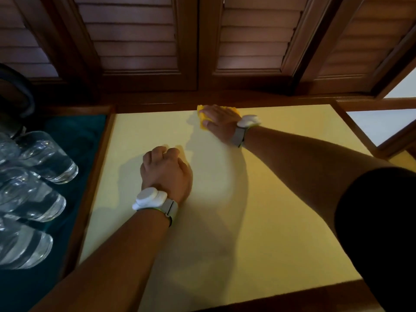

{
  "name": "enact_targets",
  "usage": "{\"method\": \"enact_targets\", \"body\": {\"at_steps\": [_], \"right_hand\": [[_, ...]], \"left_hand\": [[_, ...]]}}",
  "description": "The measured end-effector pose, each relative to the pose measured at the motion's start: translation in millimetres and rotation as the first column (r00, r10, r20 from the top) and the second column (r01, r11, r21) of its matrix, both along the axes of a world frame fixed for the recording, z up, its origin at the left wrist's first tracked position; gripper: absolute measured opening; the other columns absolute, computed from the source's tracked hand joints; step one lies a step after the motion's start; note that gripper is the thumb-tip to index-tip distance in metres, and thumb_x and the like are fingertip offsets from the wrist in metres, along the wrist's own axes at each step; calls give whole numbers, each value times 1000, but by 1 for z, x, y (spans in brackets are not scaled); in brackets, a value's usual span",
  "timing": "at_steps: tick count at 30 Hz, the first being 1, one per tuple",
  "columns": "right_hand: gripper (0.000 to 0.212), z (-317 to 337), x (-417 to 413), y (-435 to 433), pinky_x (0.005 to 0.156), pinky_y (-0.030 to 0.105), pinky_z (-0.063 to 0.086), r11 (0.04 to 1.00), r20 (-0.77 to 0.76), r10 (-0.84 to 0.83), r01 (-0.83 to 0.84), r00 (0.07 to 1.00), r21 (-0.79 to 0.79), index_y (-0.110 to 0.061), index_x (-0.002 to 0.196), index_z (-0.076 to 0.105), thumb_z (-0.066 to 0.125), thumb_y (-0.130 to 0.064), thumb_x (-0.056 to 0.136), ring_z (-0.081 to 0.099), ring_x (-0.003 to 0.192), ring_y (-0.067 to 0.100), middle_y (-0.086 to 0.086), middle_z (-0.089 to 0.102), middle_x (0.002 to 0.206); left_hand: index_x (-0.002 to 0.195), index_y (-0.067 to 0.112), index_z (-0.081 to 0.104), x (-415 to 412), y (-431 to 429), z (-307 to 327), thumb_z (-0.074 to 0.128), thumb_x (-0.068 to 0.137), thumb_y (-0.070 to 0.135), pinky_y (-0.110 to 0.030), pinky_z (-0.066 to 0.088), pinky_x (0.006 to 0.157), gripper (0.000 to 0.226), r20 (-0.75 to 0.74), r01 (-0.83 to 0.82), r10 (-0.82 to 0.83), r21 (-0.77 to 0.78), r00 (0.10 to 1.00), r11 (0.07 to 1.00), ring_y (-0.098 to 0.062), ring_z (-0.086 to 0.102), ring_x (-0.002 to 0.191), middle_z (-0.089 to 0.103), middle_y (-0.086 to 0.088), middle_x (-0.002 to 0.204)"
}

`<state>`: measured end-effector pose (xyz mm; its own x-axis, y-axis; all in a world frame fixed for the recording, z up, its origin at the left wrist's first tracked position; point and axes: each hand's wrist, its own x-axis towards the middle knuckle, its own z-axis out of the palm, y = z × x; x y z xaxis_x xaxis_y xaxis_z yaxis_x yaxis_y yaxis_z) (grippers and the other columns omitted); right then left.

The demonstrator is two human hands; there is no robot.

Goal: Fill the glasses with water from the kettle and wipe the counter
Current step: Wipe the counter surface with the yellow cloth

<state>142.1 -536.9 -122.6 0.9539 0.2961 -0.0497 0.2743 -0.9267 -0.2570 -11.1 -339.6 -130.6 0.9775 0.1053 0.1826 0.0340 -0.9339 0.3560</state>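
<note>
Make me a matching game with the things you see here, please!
Things:
1. cloth
2. glasses
3. left hand
4. shutters

Places:
a. on the teal mat
b. under the right hand
c. curled up, resting on the yellow counter
d. behind the counter

Pairs: 1-b, 2-a, 3-c, 4-d
</note>
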Motion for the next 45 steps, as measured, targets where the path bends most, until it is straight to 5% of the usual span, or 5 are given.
{"method": "enact_targets", "body": {"at_steps": [8, 17, 24, 33, 45], "right_hand": [[54, 2, -23, -2, 124, 38, 5, 1000, -9, -10, 10, 1000, -6, -29, 157, 32, 40, -44, 106, 12, 156, 19, -4, 19, 169], [68, 2, -270, -52, 125, 46, 17, 989, 32, 144, -143, 989, -35, -26, 158, 33, 31, -61, 99, 21, 155, 23, 1, 27, 167], [61, 21, -378, -79, 122, 32, -17, 986, -151, 106, -124, 983, -111, -45, 158, -11, 14, -62, 105, -25, 151, 4, -20, -21, 165], [61, -5, -238, -97, 123, 42, 22, 999, 57, 23, -20, 998, -38, -30, 154, 40, 19, -57, 104, 28, 152, 20, -3, 34, 163], [54, 3, 1, -94, 125, 40, 7, 994, -20, -101, 100, 995, -48, -32, 156, 30, 40, -45, 105, 11, 156, 21, -6, 18, 169]], "left_hand": [[112, 21, 66, 2, 0, 1, 52, 89, 30, -45, 42, 91, 29, 23, -36, 36, 26, 999, 999, -35, 47, 113, 55, -8, 124], [110, 18, 66, -2, -4, 5, 52, 90, 25, -48, 43, 91, 26, -4, -34, 34, 50, 999, 998, -40, 47, 114, 55, -13, 121], [121, 22, 62, 1, -55, 20, 50, 85, 13, -43, 37, 99, 39, -114, 6, -7, -11, 994, 1000, -35, 45, 121, 52, -9, 129], [120, 21, 64, 1, -96, -3, 50, 90, 23, -50, 35, 104, 33, 5, 93, -93, -2, 996, 996, -37, 44, 119, 54, -8, 127], [111, 23, 64, 7, -101, 0, 43, 87, 36, -48, 38, 97, 35, 9, 27, -28, 56, 1000, 998, -33, 46, 114, 54, -7, 123]]}}
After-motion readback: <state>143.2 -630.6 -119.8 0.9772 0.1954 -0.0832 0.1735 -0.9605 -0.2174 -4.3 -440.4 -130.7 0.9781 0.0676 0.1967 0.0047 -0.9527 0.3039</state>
